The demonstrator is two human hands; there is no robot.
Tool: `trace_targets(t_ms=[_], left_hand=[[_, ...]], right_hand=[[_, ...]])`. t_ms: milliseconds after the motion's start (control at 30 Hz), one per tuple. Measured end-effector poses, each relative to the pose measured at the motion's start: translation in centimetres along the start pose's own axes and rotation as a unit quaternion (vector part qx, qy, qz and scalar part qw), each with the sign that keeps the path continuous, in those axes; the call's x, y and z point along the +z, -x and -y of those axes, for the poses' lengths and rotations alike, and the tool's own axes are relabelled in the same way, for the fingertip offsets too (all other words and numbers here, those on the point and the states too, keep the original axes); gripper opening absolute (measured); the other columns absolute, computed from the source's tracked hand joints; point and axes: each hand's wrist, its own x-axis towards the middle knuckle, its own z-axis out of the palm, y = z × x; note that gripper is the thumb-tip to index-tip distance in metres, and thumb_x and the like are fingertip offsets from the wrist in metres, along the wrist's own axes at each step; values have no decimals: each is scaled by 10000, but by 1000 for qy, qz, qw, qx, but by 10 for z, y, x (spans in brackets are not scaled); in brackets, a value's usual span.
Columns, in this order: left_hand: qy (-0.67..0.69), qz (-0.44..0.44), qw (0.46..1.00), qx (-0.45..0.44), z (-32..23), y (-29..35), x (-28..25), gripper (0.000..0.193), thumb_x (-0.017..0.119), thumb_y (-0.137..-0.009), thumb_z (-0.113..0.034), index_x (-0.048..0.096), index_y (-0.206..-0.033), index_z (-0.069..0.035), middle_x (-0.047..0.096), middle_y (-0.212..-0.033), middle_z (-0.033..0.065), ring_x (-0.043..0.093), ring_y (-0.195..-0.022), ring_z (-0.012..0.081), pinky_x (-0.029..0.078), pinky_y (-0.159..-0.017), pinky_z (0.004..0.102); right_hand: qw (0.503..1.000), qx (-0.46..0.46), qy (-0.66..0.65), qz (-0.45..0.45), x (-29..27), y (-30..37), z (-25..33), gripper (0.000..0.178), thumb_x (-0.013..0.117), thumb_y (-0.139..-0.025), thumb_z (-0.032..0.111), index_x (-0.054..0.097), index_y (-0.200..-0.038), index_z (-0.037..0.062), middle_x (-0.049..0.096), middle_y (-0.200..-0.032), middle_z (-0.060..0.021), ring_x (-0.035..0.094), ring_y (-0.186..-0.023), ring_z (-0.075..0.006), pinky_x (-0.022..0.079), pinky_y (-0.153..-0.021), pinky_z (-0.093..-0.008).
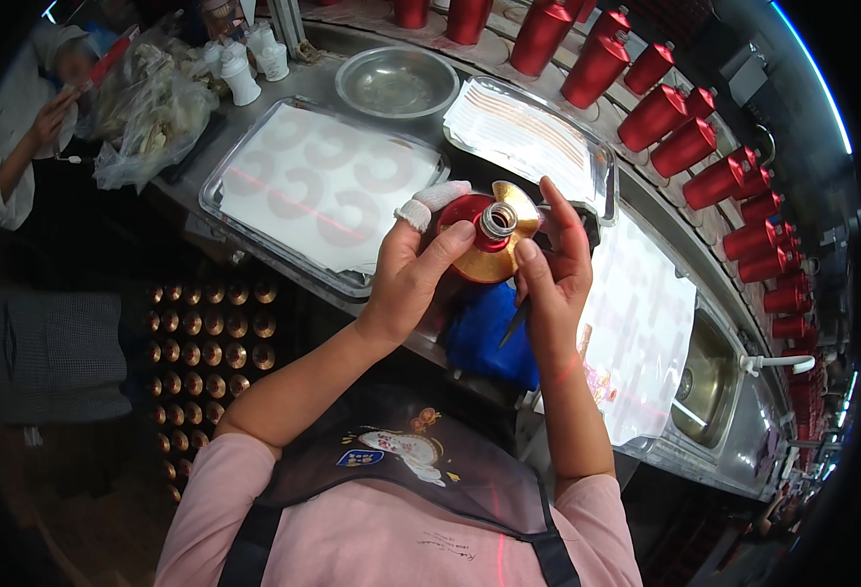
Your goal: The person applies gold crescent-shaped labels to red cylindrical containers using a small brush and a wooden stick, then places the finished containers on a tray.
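My left hand [406, 276] is closed round a red bottle [458, 211] with a bare, threaded silvery neck. Its thumb lies near the neck, and white covers wrap some of its fingers. A shiny gold curved label [486, 262] lies around the bottle's shoulder, one end [515, 203] standing up beside the neck. My right hand [559, 279] presses its thumb on the label's right side, index finger raised. From under that hand a dark pointed tool [514, 325] sticks out; how it is held is hidden. Most of the bottle's body is out of sight below the hands.
Ahead lie a tray [217, 196] of white sheets with curved shapes, a metal basin [397, 82] and a tray [610, 186] of striped sheets. Red bottles [601, 70] line a curved conveyor. A sink [712, 386] is right; gold-topped rows [212, 353] stand lower left. Another person's hand [56, 114] shows far left.
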Motion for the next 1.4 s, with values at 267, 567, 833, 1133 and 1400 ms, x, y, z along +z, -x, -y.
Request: trace_targets(t_ms=[267,567,833,1133,1400], left_hand=[[22,8,1000,8,3,-4,-5,425,561,-1021,-192,492,-1386,14,585,-1279,98,548,-1171,140,432,-1039,309],[-55,55,996,51,10,-3,-20,675,755,-899,-220,423,-1441,7,540,-1340,124,525,-1244,179,420,-1072,331],[-26,61,997,29,12,-5,-22,684,775,-884,-231,435,-1430,3,536,-1346,123,537,-1233,179,438,-1056,319],[-4,55,998,20,10,-7,-19,483,596,-994,-197,457,-1413,-3,563,-1363,108,531,-1262,176,398,-1098,344],[15,47,999,24,9,-9,-18,481,644,-975,-210,485,-1375,4,587,-1297,101,558,-1197,161,426,-1055,319]], right_hand=[[998,-21,51,-5,6,0,-2,642,701,-914,108,426,-1488,26,538,-1356,-103,599,-1139,-146,536,-825,-232],[995,-39,89,38,2,0,-4,689,688,-913,95,364,-1518,28,550,-1381,-142,622,-1153,-178,530,-926,-282],[998,-38,40,6,4,-2,-9,673,716,-891,80,421,-1493,33,534,-1354,-109,604,-1089,-123,526,-783,-211],[999,-26,32,14,0,-3,-5,639,697,-902,74,436,-1484,31,536,-1347,-103,619,-1027,-114,521,-804,-214],[999,-26,13,17,-1,-7,-13,591,671,-927,70,448,-1473,28,538,-1347,-98,607,-1062,-121,522,-852,-232]])
